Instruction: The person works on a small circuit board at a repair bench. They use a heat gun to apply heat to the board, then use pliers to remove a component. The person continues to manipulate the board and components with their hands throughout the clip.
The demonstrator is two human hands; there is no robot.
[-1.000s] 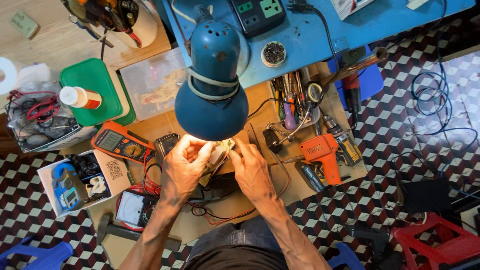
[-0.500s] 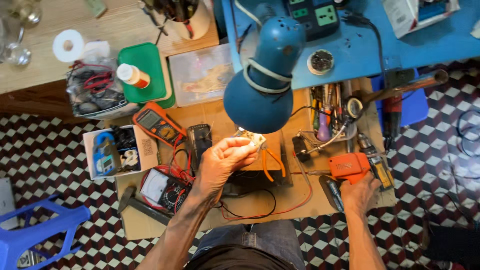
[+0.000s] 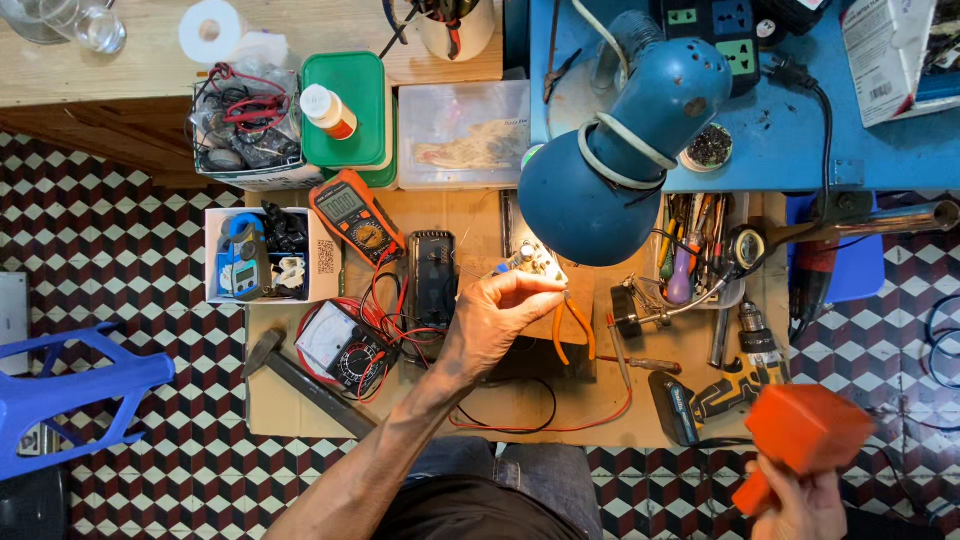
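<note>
My left hand [image 3: 495, 325] pinches a small circuit board [image 3: 535, 262] and holds it up under the shade of the blue desk lamp [image 3: 610, 170], over the wooden bench top [image 3: 520, 410]. My right hand [image 3: 800, 505] is at the lower right, off the bench's edge, gripping an orange gun-shaped power tool [image 3: 805, 430] by its handle. Orange-handled pliers [image 3: 575, 330] lie just right of my left hand.
On the bench are an orange multimeter [image 3: 355, 215], an analog meter [image 3: 335, 345], a black box [image 3: 432, 280], a hammer [image 3: 300, 385], a cordless drill [image 3: 715, 395] and a tray of hand tools [image 3: 695, 250]. Red and black leads trail about. A blue stool [image 3: 70, 395] stands left.
My right hand left the board, reached right to the orange tool on the bench and lifted it down toward me. My left hand keeps the board under the lamp.
</note>
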